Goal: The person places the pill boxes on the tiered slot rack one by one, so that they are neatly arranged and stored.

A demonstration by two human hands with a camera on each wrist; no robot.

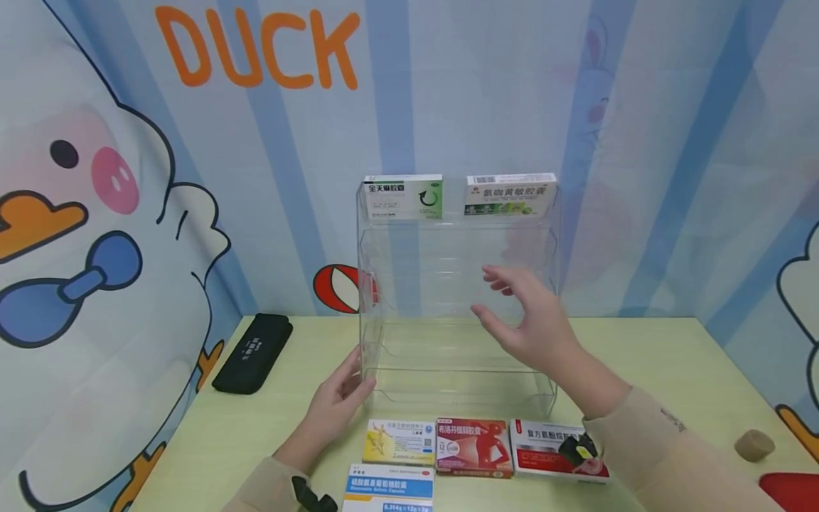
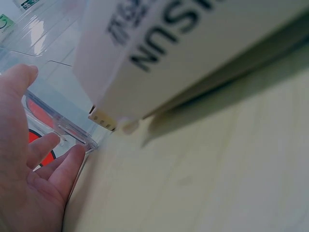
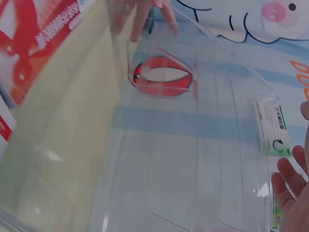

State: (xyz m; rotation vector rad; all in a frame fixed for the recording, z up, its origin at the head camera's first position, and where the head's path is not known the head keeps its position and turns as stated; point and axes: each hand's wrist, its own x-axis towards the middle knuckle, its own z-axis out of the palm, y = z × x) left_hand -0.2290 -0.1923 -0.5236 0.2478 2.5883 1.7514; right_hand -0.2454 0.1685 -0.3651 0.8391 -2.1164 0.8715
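So, hands first. Left hand (image 1: 335, 398), lower centre-left of the head view: at the lower left side of the clear rack (image 1: 448, 370), touching it, thumb spread well away from lightly bent fingers. The left wrist view shows the fingertips along the rack's bottom corner; how hard they press, cannot tell. Right hand (image 1: 534, 323), right of centre: holds nothing, fingers gently curved, a wide gap between thumb and fingertips, in front of the rack's right half.

Counts. Rack: one, upright, mid-frame, on one pale table (image 1: 652, 370). Boxes in its top tier: two, well apart. A green-and-white box (image 1: 403, 198) sits at the top left corner, a white box with a green band (image 1: 510, 195) at the top right.

Boxes lying on the table, bottom centre of frame: four. Three in a row, left to right: yellow-and-white box (image 1: 398, 442), red box (image 1: 473, 448), white-and-red box (image 1: 544, 459). One blue-and-white box (image 1: 387, 489) just below the yellow one, cut by the frame's bottom edge.

Also one black case (image 1: 252, 354), left of the rack; one brown cylinder (image 1: 754, 446), lower right; one red object (image 1: 790, 491), cut off in the lower right corner.
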